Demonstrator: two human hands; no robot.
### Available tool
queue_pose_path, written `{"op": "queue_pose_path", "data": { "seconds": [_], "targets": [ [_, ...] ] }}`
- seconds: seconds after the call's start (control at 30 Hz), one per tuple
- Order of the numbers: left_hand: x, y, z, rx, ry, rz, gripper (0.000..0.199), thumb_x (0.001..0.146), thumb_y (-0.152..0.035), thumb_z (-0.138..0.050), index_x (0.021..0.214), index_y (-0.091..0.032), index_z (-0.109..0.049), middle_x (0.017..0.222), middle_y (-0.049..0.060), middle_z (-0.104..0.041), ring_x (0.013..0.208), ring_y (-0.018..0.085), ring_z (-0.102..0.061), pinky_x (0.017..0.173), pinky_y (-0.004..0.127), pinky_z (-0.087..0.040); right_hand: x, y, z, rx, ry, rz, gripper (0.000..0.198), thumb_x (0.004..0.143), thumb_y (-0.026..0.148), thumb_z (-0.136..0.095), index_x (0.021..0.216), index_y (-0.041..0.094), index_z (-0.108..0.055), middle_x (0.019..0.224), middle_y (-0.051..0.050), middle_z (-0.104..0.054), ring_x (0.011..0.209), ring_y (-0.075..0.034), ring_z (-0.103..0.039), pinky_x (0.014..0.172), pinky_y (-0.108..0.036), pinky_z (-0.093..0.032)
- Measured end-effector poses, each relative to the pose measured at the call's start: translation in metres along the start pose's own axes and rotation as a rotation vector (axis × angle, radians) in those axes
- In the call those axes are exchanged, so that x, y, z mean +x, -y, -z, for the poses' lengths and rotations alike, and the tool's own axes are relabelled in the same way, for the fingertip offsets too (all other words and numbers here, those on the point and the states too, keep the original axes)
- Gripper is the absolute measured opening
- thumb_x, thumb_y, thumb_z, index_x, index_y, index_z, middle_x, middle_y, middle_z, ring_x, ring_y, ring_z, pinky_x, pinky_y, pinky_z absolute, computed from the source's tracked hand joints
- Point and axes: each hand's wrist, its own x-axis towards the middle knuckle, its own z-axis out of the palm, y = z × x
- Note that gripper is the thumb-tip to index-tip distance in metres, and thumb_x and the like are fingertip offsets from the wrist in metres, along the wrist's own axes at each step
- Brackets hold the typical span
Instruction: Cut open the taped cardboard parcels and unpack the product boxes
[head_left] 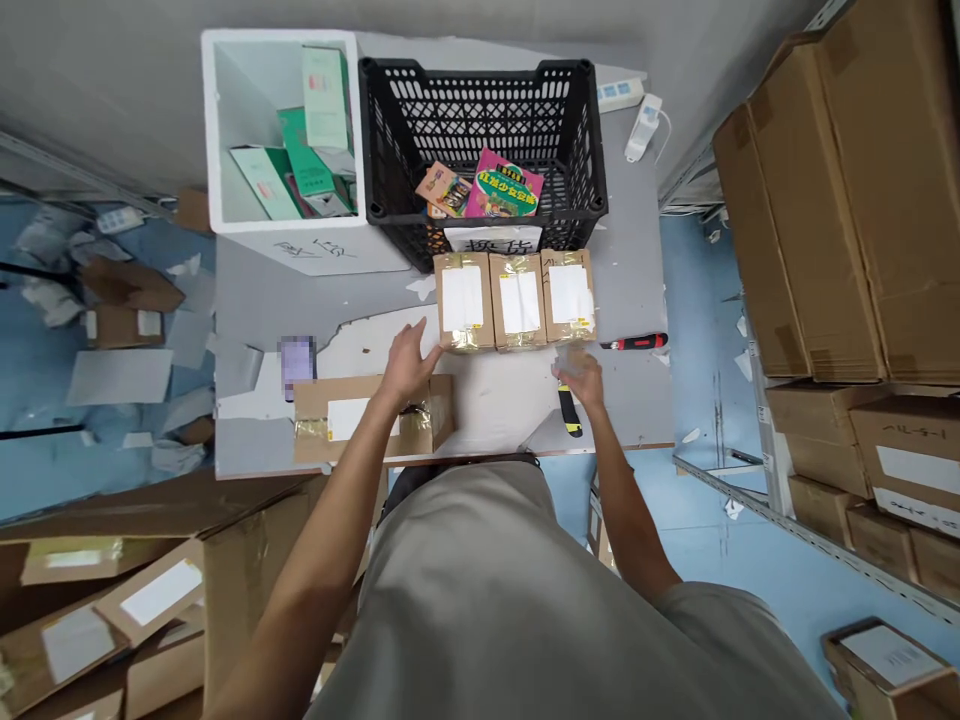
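Three taped cardboard boxes with white labels stand in a row on the table: a left box (463, 300), a middle box (519, 302) and a right box (568, 295). My left hand (409, 365) is by the left box's lower corner, thumb and fingers apart, with nothing visible in it. Under that wrist lies a longer taped carton (352, 415). My right hand (581, 380) is closed just below the right box, at a small greyish, blurred thing (571, 357) whose kind I cannot make out. A yellow and black utility knife (569, 410) lies beside this hand.
Behind the boxes are a black crate (487, 215) holding colourful booklets and a white foam box (285, 240) with green packages. A red and black knife (637, 342) lies to the right. Shelved cartons (810, 200) stand right; a big carton (255, 560) of parcels is lower left.
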Motion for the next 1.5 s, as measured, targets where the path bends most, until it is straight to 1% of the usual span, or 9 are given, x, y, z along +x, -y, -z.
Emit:
{"op": "queue_pose_path", "data": {
  "seconds": [0.13, 0.27, 0.4, 0.63, 0.77, 0.93, 1.13, 1.3, 1.5],
  "targets": [
    [-0.043, 0.032, 0.032, 0.068, -0.142, 0.034, 0.097, 0.101, -0.084, -0.065, 0.173, -0.02, -0.058, 0.184, 0.023, -0.052, 0.182, 0.048, -0.028, 0.149, 0.07, -0.014, -0.047, -0.027, -0.013, -0.14, -0.018, -0.2, 0.066, 0.073, 0.038, -0.094, 0.127, 0.019, -0.062, 0.146, -0.028, -0.07, 0.146, -0.046, -0.065, 0.12, -0.058, -0.059],
    [-0.083, 0.072, 0.065, 0.087, -0.266, 0.112, 0.108, 0.1, -0.09, -0.061, 0.178, -0.016, -0.051, 0.191, 0.025, -0.039, 0.185, 0.048, -0.021, 0.151, 0.069, -0.009, -0.07, -0.034, -0.022, -0.184, -0.023, -0.177, 0.044, 0.077, 0.03, -0.081, 0.116, 0.025, -0.062, 0.131, -0.017, -0.074, 0.129, -0.038, -0.069, 0.114, -0.053, -0.06],
    [-0.111, 0.112, 0.088, 0.044, -0.292, 0.152, 0.111, 0.102, -0.089, -0.059, 0.183, -0.013, -0.042, 0.195, 0.026, -0.029, 0.186, 0.045, -0.018, 0.153, 0.064, -0.008, -0.071, -0.016, -0.029, -0.177, -0.007, -0.08, 0.034, 0.078, 0.032, -0.071, 0.111, 0.026, -0.063, 0.119, -0.011, -0.076, 0.113, -0.032, -0.07, 0.111, -0.05, -0.061],
    [-0.132, 0.155, 0.103, -0.105, -0.202, 0.208, 0.117, 0.103, -0.089, -0.059, 0.189, -0.014, -0.03, 0.196, 0.022, -0.03, 0.185, 0.039, -0.027, 0.152, 0.053, -0.018, -0.097, 0.067, -0.055, -0.122, 0.138, 0.122, 0.053, 0.084, 0.033, -0.067, 0.136, 0.021, -0.068, 0.118, -0.009, -0.078, 0.098, -0.024, -0.072, 0.096, -0.037, -0.063],
    [-0.14, 0.171, 0.103, -0.247, -0.129, 0.157, 0.122, 0.101, -0.093, -0.062, 0.191, -0.018, -0.026, 0.197, 0.02, -0.029, 0.183, 0.039, -0.03, 0.151, 0.052, -0.022, -0.13, 0.126, -0.071, -0.146, 0.205, 0.272, 0.04, 0.104, 0.043, -0.059, 0.135, 0.021, -0.071, 0.118, -0.009, -0.08, 0.103, -0.023, -0.073, 0.098, -0.033, -0.06],
    [-0.153, 0.184, 0.106, -0.367, -0.094, -0.026, 0.105, 0.099, -0.094, -0.067, 0.182, -0.033, -0.046, 0.196, 0.015, -0.034, 0.183, 0.039, -0.03, 0.15, 0.058, -0.027, -0.176, 0.201, -0.093, -0.208, 0.342, 0.519, 0.065, 0.119, 0.073, -0.043, 0.137, 0.02, -0.075, 0.127, -0.014, -0.085, 0.116, -0.029, -0.077, 0.108, -0.038, -0.06],
    [-0.156, 0.194, 0.114, -0.402, -0.017, -0.117, 0.073, 0.109, -0.084, -0.061, 0.157, -0.031, -0.071, 0.185, 0.017, -0.048, 0.177, 0.04, -0.043, 0.139, 0.059, -0.048, -0.219, 0.276, -0.146, -0.594, 0.561, 0.681, 0.056, 0.127, 0.055, -0.038, 0.162, 0.023, -0.069, 0.159, -0.013, -0.078, 0.14, -0.033, -0.076, 0.111, -0.038, -0.057],
    [-0.151, 0.21, 0.11, -0.471, 0.065, -0.175, 0.071, 0.106, -0.076, -0.07, 0.158, -0.029, -0.07, 0.181, 0.018, -0.051, 0.175, 0.039, -0.044, 0.131, 0.057, -0.057, -0.239, 0.32, -0.187, -0.992, 0.676, 0.695, 0.052, 0.129, 0.048, -0.038, 0.17, 0.029, -0.064, 0.147, -0.012, -0.082, 0.13, -0.033, -0.077, 0.097, -0.035, -0.053],
    [-0.146, 0.22, 0.105, -0.535, 0.111, -0.172, 0.062, 0.102, -0.051, -0.078, 0.158, -0.027, -0.07, 0.18, 0.018, -0.051, 0.174, 0.039, -0.046, 0.13, 0.057, -0.059, -0.254, 0.349, -0.205, -1.195, 0.698, 0.711, 0.052, 0.13, 0.045, -0.034, 0.167, 0.024, -0.063, 0.145, -0.018, -0.08, 0.129, -0.033, -0.077, 0.094, -0.036, -0.051]
  ]
}}
